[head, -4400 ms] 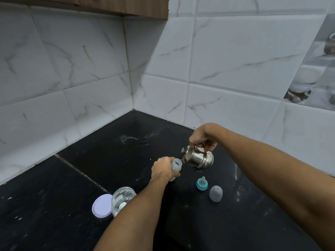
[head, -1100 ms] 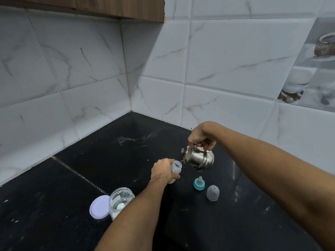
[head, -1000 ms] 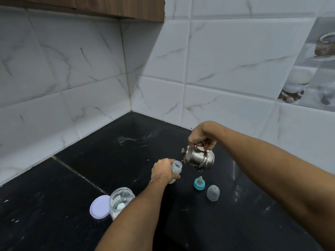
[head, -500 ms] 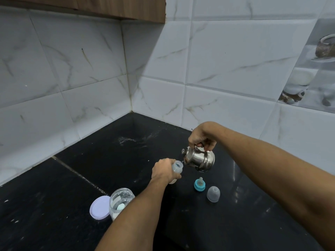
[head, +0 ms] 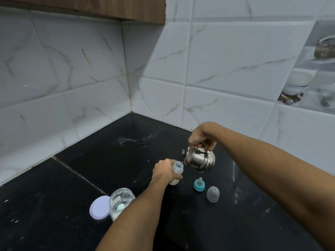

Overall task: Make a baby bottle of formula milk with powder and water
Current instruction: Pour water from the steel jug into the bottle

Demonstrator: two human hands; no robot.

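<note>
My left hand [head: 164, 172] grips a small clear baby bottle [head: 177, 169] standing on the black counter [head: 126, 160], white powder showing at its base. My right hand [head: 202, 137] holds a small steel kettle [head: 199, 159] by its handle, tilted left with its spout right over the bottle's open mouth. A teal teat ring [head: 199, 184] and a clear dome cap [head: 213, 194] lie on the counter just right of the bottle.
An open clear powder jar [head: 119, 201] with a pale scoop inside stands near my left forearm, its lilac lid [head: 99, 207] lying beside it. Tiled walls meet in a corner behind. A wooden cabinet [head: 108, 8] hangs above.
Almost nothing moved: the kettle stays tilted over the bottle mouth and both hands keep their grip. Only the view shifted slightly.
</note>
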